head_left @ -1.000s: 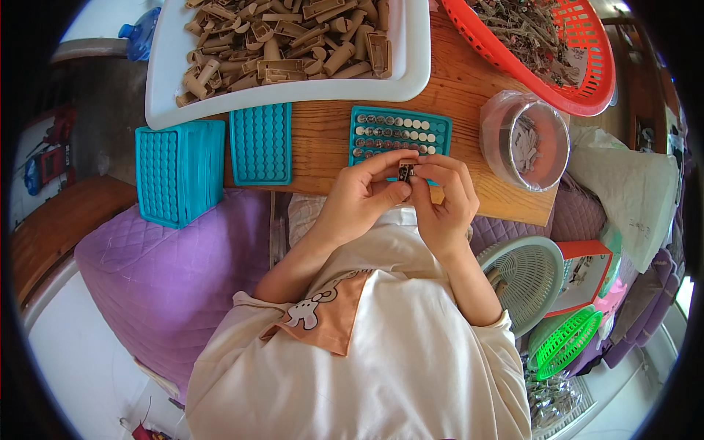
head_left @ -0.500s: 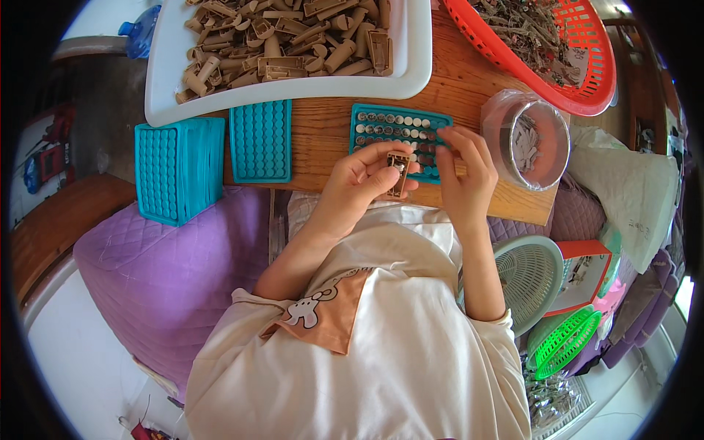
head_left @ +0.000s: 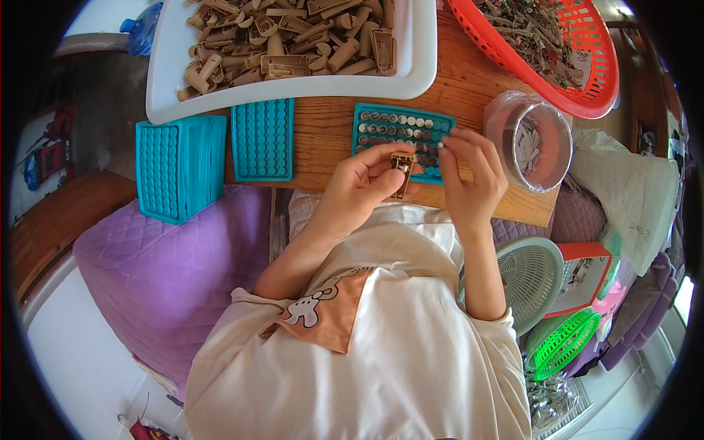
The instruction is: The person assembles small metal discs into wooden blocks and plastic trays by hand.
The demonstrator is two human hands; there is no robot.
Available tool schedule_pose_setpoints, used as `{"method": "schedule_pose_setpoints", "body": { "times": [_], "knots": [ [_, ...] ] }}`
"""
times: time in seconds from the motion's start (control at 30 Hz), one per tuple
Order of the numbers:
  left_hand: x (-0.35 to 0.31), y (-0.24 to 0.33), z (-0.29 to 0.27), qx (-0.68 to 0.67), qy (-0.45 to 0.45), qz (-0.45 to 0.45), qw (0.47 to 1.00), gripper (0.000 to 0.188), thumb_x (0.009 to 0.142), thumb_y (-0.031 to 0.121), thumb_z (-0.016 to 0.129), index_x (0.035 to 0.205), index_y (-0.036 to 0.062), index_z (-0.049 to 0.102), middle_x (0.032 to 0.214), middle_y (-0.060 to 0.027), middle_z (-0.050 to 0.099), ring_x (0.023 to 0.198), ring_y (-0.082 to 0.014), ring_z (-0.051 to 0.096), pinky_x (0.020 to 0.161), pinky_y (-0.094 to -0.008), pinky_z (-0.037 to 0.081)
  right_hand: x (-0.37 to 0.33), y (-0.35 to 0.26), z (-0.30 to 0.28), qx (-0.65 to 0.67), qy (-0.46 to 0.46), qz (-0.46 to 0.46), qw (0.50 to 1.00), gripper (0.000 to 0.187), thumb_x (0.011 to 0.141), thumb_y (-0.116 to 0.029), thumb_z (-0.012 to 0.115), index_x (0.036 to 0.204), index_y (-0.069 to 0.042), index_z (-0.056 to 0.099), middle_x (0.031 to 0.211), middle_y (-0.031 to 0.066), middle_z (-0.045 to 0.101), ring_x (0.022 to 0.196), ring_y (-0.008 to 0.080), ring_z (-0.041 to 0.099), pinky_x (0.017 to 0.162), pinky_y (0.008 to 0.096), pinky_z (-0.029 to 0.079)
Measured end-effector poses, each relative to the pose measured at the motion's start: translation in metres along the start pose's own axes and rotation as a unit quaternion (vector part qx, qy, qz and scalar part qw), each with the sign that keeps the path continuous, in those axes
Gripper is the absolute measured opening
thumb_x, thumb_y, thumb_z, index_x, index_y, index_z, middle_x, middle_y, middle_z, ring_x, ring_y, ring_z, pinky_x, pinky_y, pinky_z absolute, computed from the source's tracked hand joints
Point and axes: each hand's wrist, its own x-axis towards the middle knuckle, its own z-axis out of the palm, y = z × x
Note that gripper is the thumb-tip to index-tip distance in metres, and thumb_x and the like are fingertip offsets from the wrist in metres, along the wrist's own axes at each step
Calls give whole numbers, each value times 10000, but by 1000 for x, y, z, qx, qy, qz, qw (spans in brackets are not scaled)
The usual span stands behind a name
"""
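Note:
My left hand (head_left: pixel 363 187) grips a small tan plastic part (head_left: pixel 401 171) upright near the table's front edge. My right hand (head_left: pixel 473 172) hovers just to its right, fingertips pinching a tiny silvery piece (head_left: pixel 441 144) over the teal tray (head_left: pixel 402 139) of small round metal pieces. The tray lies flat on the wooden table (head_left: pixel 323 139), directly beyond both hands.
A white tray (head_left: pixel 293 51) of tan plastic parts sits at the back, a red basket (head_left: pixel 550 51) at the back right, and a clear round tub (head_left: pixel 529 141) right of my hands. Teal trays (head_left: pixel 262 138) and a stack of them (head_left: pixel 180 167) lie left. A small fan (head_left: pixel 532 279) stands lower right.
My hands have come apart: the right hand moved from the tan part out over the teal tray and picked up a tiny piece. The left hand kept the tan part.

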Motion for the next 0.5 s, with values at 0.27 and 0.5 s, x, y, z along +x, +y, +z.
{"method": "schedule_pose_setpoints", "body": {
  "times": [0.27,0.5],
  "knots": [
    [3,-7,9,38,-3,37,999,303,823,51,493,1110,-30,445,966,-85,550,843,-111,543,725,-231,475,-15,-21,0,-6,9,-147,989,165,632,46,622,785,-11,598,826,75,577,691,190,584,589,273,489],
    [4,-11,-7,25,11,-12,1000,259,829,50,447,1076,-27,462,938,-87,555,805,-134,561,716,-249,472,-12,-12,-4,21,-100,-79,992,202,674,24,593,870,-24,586,883,98,573,760,235,577,627,311,476]
  ]
}}
